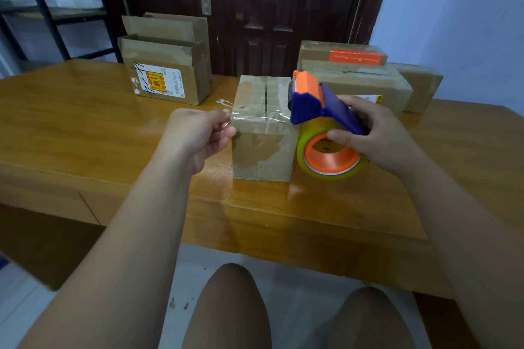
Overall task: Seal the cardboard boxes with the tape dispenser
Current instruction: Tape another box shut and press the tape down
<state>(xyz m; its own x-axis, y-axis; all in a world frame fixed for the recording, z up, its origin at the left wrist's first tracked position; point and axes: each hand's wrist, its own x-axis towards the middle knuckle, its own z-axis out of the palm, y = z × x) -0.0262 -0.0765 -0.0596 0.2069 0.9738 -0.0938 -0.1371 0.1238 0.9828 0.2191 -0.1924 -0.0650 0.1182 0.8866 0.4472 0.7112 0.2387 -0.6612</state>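
Small cardboard box [262, 127] stands at the middle of the table [85, 122], clear tape [255, 117] stretched across its near top edge. Left hand [195, 133], at the box's 9 o'clock, pinches the tape's free end between thumb and curled fingers; right hand [374, 136], at 3 o'clock, curls round the blue-and-orange tape dispenser [320, 110], thumb on the roll's orange core. Open boxes [167, 73] stand at 11 o'clock, sealed boxes [368, 85] at 1 o'clock.
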